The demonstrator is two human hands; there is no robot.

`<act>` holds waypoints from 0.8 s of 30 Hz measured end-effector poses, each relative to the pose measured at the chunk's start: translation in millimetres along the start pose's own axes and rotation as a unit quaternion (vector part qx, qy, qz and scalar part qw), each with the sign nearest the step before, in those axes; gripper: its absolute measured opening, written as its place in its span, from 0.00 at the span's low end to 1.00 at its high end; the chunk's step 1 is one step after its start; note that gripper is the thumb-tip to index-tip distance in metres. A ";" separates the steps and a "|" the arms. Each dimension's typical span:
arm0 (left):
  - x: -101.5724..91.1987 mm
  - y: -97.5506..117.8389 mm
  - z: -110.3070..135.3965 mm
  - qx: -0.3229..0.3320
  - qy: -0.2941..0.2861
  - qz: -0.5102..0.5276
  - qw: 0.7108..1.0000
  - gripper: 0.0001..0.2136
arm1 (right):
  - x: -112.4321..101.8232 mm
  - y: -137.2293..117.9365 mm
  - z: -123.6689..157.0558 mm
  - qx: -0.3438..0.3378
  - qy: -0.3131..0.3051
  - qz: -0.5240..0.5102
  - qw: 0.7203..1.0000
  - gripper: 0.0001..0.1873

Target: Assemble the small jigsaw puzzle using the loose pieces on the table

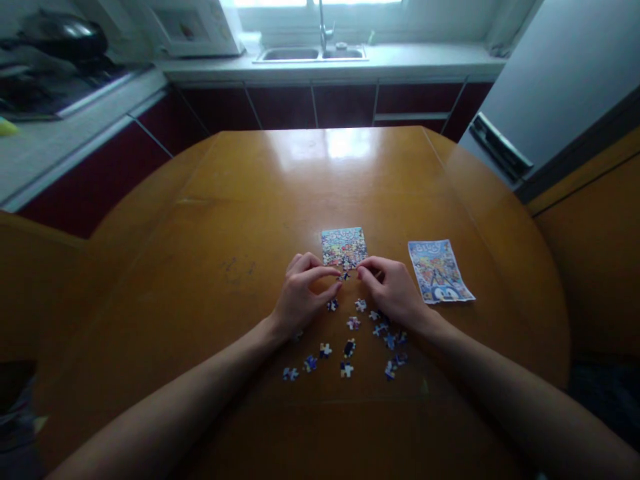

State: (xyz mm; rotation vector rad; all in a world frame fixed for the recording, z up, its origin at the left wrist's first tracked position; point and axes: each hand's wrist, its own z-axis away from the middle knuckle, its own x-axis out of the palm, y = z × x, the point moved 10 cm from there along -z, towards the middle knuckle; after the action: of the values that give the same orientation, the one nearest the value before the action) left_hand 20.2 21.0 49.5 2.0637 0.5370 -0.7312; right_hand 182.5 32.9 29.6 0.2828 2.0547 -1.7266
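both hands [345,290] pinch puzzle piece [344,275] at assembled puzzle [343,245] edge.

A glossy wooden counter [225,220] carries a part-built puzzle [343,246], loose pieces [345,347] and a picture sheet [440,271].

A round, shiny, orange-brown wooden table [240,200] fills the middle of a dim kitchen. Behind it runs a pale grey counter [425,63] with a metal sink [310,53] under a bright window [320,3]. Dark red cupboard doors [345,105] sit below. A tall grey fridge [560,73] stands at the right, and a white microwave [195,27] at the left.
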 end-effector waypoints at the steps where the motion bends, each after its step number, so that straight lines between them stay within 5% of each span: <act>1: 0.6 -2.4 -1.7 0.000 -0.006 -0.023 1.000 0.06 | -4.1 1.5 -1.4 -0.001 0.016 0.016 1.000 0.10; 10: 7.8 -22.2 -9.8 -0.037 -0.028 -0.138 0.989 0.07 | -15.2 12.3 -11.0 0.000 0.071 0.078 0.994 0.10; 24: 11.3 -23.6 -6.7 -0.015 -0.031 -0.137 0.990 0.11 | -12.8 14.8 -13.6 0.005 0.062 0.089 0.994 0.11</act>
State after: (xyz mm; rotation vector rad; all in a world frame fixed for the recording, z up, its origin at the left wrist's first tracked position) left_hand 16.2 40.6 31.2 1.9541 0.8004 -0.9383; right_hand 197.3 50.7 24.1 0.5721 2.0387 -1.6489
